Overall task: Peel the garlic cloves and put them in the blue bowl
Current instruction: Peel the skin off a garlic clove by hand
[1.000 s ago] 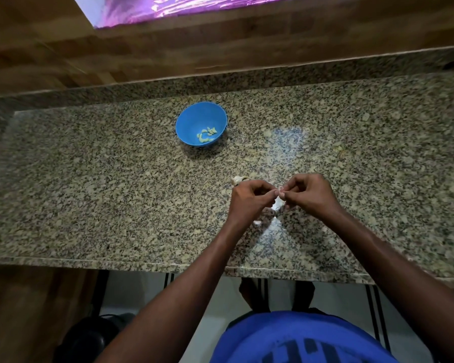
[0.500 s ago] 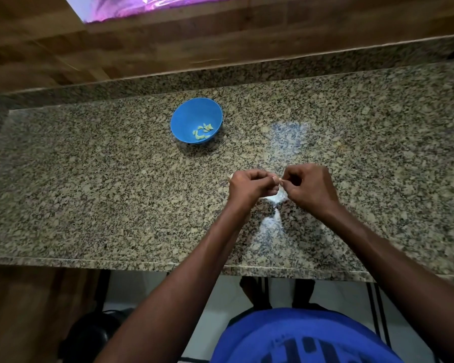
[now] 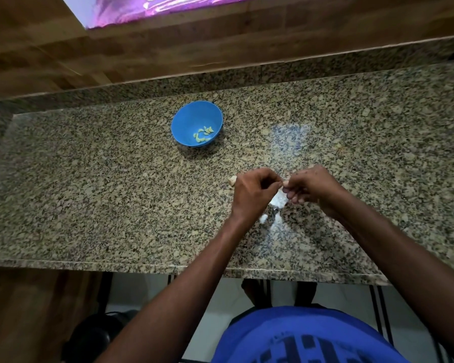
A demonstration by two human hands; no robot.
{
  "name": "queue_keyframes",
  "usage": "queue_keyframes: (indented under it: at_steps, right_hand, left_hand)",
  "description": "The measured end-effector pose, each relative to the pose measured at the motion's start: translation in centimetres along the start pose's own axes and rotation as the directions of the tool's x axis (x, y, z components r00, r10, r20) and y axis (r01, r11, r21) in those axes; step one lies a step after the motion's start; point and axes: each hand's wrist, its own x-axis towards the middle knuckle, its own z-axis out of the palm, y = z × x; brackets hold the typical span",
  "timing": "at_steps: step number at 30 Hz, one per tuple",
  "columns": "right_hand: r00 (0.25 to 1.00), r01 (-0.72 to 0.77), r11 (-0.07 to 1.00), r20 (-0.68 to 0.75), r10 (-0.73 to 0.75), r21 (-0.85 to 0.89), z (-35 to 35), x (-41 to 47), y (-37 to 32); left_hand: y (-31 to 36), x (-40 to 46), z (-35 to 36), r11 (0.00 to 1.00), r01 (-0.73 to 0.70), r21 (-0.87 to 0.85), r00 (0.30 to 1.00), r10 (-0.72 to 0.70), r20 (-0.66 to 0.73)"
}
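Peeling garlic on our granite counter (image 3: 89,195)
Our left hand (image 3: 252,191) and right hand (image 3: 312,187) pinch one garlic clove (image 3: 284,183) together near the front edge; blue bowl (image 3: 192,119) holding peeled cloves (image 3: 203,133) sits toward the back edge

Both hands (image 3: 286,191) over granite counter (image 3: 89,195)

A speckled granite countertop (image 3: 95,195) runs across the view, with a raised granite backsplash (image 3: 325,66) along its far edge. Behind it stands a wood-panelled wall (image 3: 168,51), and a purple-lit opening (image 3: 152,6) shows at the top. Below the counter's near edge lies a pale floor (image 3: 136,292)
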Motion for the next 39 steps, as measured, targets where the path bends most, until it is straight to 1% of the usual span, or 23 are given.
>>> queue_keyframes:
  at_steps: [3, 5, 7, 8, 9, 10, 11, 12, 13, 14, 15, 17, 20, 22, 25, 28, 30, 33, 36, 39]
  right_hand:
    - [0.984, -0.177, 0.977, 0.044, 0.173, 0.117, 0.3, 0.3, -0.3]
    - [0.962, -0.269, 0.945, 0.103, 0.254, 0.184, 0.2, 0.5, -0.5]
    - [0.954, -0.293, 0.931, 0.133, 0.269, 0.218, 0.2, 0.5, -0.5]
    - [0.965, -0.255, 0.949, 0.110, 0.238, 0.186, 0.3, 0.3, -0.4]
    - [0.986, -0.164, 0.983, 0.049, 0.160, 0.086, 0.4, 0.0, -0.2]
    - [0.999, -0.033, 0.996, -0.027, 0.031, -0.082, 0.6, -0.2, 0.1]
    - [0.987, 0.104, 0.951, -0.089, -0.135, -0.292, 0.8, -0.4, 0.5]
    - [0.951, 0.202, 0.856, -0.112, -0.287, -0.476, 1.1, -0.6, 0.7]
    - [0.916, 0.252, 0.772, -0.114, -0.385, -0.584, 1.4, -0.7, 1.0]
    - [0.893, 0.278, 0.733, -0.115, -0.436, -0.620, 1.6, -0.8, 1.2]
    - [0.881, 0.291, 0.731, -0.124, -0.456, -0.617, 1.7, -0.8, 1.5]
    - [0.878, 0.299, 0.777, -0.160, -0.452, -0.554, 1.6, -0.6, 2.0]
    - [0.899, 0.287, 0.846, -0.178, -0.400, -0.450, 1.1, -0.5, 2.3]
    - [0.915, 0.270, 0.883, -0.183, -0.360, -0.384, 0.9, -0.4, 2.5]
    - [0.932, 0.264, 0.914, -0.164, -0.324, -0.307, 0.6, -0.3, 2.6]
    - [0.948, 0.252, 0.935, -0.129, -0.291, -0.251, 0.1, -0.3, 2.6]
    - [0.957, 0.246, 0.945, -0.100, -0.272, -0.218, 0.0, -0.4, 2.5]
    - [0.963, 0.244, 0.953, -0.072, -0.260, -0.178, -0.1, -0.7, 2.5]
    - [0.957, 0.266, 0.947, -0.068, -0.282, -0.182, -0.2, -0.8, 2.7]
    - [0.953, 0.280, 0.941, -0.059, -0.296, -0.190, -0.2, -0.9, 2.6]
  left_hand:
    - [-0.1, -0.1, 0.7, 0.963, -0.201, 0.179, 0.976, 0.212, -0.049]
    - [-0.6, -0.1, 1.0, 0.937, -0.251, 0.241, 0.960, 0.274, -0.064]
    - [-0.9, -0.2, 1.3, 0.918, -0.270, 0.291, 0.950, 0.303, -0.073]
    - [-0.9, -0.3, 1.3, 0.913, -0.265, 0.310, 0.951, 0.301, -0.076]
    - [-0.8, -0.4, 1.4, 0.923, -0.233, 0.307, 0.959, 0.270, -0.084]
    - [-0.6, -0.5, 1.4, 0.949, -0.157, 0.274, 0.978, 0.189, -0.093]
    - [-0.4, -0.4, 1.3, 0.980, -0.033, 0.197, 0.994, 0.052, -0.095]
    - [-0.1, -0.3, 1.2, 0.990, 0.116, 0.080, 0.991, -0.109, -0.080]
    - [0.1, -0.1, 1.0, 0.968, 0.247, -0.051, 0.967, -0.250, -0.049]
    - [0.3, 0.0, 0.9, 0.927, 0.338, -0.161, 0.939, -0.345, -0.015]
    - [0.5, 0.2, 0.7, 0.888, 0.391, -0.241, 0.917, -0.399, 0.016]
    - [0.8, 0.3, 0.3, 0.832, 0.438, -0.341, 0.895, -0.439, 0.080]
    - [0.8, 0.1, -0.1, 0.774, 0.469, -0.425, 0.883, -0.419, 0.211]
    - [0.6, 0.0, -0.4, 0.760, 0.474, -0.445, 0.880, -0.390, 0.270]
    - [-0.1, 0.1, -0.9, 0.810, 0.448, -0.378, 0.892, -0.376, 0.252]
    - [-0.4, 0.1, -1.4, 0.891, 0.397, -0.221, 0.916, -0.370, 0.152]
    - [-0.5, 0.0, -1.5, 0.913, 0.376, -0.157, 0.925, -0.362, 0.115]
    - [-0.4, -0.1, -1.3, 0.910, 0.358, -0.208, 0.932, -0.335, 0.138]
    - [0.5, -0.1, -1.1, 0.939, 0.253, -0.232, 0.960, -0.215, 0.179]
    - [1.0, -0.1, -0.8, 0.964, 0.151, -0.218, 0.980, -0.117, 0.161]
